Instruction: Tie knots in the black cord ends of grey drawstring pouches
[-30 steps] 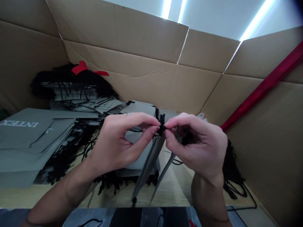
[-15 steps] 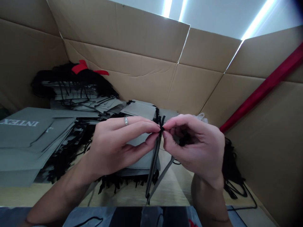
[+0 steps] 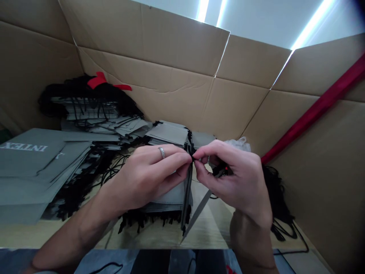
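Note:
My left hand point(image 3: 148, 177) and my right hand point(image 3: 236, 180) meet in the middle of the view, fingertips pinched together on a short black cord point(image 3: 191, 152). The cord sits at the top edge of a thin grey paper bag point(image 3: 186, 194) that hangs edge-on below my fingers, down toward the wooden table point(image 3: 211, 228). My left hand wears a ring. More black cord is bunched inside my right palm.
Stacks of flat grey paper bags point(image 3: 31, 167) with black cord handles lie at the left and behind my hands. A pile with a red ribbon point(image 3: 98, 80) sits at the back left. Cardboard walls point(image 3: 176, 91) surround the table. A red bar point(image 3: 313, 108) slants along the right wall.
Both hands have dropped slightly and turned inward. The hanging bag has swung from a leftward slant to nearly vertical. The grip on the cord is unchanged.

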A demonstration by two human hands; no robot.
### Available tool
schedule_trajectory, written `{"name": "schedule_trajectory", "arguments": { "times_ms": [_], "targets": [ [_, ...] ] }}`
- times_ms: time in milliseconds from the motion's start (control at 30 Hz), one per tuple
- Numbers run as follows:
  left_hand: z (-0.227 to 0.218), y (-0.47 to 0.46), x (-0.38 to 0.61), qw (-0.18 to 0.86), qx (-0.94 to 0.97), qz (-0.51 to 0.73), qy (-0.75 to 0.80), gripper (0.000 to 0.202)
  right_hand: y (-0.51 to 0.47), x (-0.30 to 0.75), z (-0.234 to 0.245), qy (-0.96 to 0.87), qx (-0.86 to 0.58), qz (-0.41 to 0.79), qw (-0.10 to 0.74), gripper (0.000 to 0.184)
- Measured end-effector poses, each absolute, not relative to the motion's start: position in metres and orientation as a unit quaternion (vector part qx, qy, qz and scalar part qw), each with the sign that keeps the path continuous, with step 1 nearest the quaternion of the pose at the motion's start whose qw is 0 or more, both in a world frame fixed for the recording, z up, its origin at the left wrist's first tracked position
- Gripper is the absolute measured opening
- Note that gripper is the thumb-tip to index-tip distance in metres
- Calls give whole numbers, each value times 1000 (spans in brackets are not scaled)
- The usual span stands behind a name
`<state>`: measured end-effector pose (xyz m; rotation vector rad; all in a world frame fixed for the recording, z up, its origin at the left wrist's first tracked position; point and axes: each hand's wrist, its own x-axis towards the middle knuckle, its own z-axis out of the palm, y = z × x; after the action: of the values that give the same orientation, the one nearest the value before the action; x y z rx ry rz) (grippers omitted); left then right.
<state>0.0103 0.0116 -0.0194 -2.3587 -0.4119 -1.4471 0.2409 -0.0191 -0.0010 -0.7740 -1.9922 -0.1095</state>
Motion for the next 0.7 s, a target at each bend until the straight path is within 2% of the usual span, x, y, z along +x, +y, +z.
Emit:
{"name": "schedule_trajectory", "arguments": {
  "times_ms": [167, 367, 600, 700],
  "targets": [
    [-17, 16, 3, 148, -857, -481, -114, 8, -16, 249, 3, -844, -293, -14, 449, 18],
    [-11, 20, 3, 88, -865, -487, -82, 15, -15, 248, 5, -847, -293, 55, 441, 21],
    [-6, 29, 7, -129, -844, -518, -43, 22, -13, 238, 4, -787, -273, 273, 481, 20],
    [-7, 37, 8, -178, -835, -520, -28, 26, -13, 236, 5, -764, -286, 307, 491, 17]
  ]
}}
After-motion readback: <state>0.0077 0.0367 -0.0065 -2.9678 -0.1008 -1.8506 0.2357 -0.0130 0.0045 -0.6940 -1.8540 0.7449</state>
